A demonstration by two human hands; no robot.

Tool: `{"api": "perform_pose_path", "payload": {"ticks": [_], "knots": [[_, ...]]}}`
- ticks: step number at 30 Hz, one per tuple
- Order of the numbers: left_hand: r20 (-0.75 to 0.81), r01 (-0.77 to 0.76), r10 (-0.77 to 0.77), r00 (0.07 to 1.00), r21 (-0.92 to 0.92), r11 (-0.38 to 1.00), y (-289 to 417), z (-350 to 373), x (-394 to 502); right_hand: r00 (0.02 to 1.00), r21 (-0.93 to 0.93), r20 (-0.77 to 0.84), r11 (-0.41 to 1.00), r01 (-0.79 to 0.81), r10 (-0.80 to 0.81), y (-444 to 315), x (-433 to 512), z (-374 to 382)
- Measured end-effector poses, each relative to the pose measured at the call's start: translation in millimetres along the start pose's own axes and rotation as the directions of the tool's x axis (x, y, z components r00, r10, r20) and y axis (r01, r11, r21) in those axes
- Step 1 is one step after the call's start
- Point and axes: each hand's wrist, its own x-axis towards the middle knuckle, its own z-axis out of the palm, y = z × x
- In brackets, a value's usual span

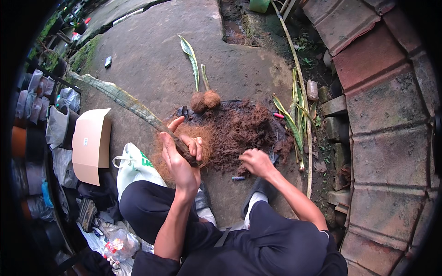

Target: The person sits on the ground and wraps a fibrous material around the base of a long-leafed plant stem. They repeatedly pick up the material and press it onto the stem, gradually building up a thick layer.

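My left hand holds a long mottled snake plant leaf by its lower end, where dark, soil-like material clings around the base. The leaf slants up and to the left. Below that hand lies a mat of loose brown coconut fibre. Over the near edge of a heap of dark, crumbly growing medium is my right hand, its fingers curled; whether they pinch anything cannot be seen. Two fibre-wrapped balls, a darker one and a lighter one, stand beyond the heap, each with a snake plant leaf rising from it.
A thread spool lies near my feet, a pinkish-red one beside the heap. Cut snake plant leaves rest along a long pole at right. At left are a cardboard box and a white bag. Roof tiles border the right.
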Motion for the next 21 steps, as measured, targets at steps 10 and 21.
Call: {"api": "perform_pose_path", "payload": {"ticks": [10,21], "knots": [[0.089,0.043,-0.046,0.995,0.033,0.999,-3,1,-3,0.989,-0.023,0.145,1.0,-0.021,0.024,6,-29,19],[0.254,-0.002,0.048,0.966,-0.176,0.984,18,25,-22,0.954,0.369,0.102,0.88,-0.299,0.281,-16,17,-115]]}}
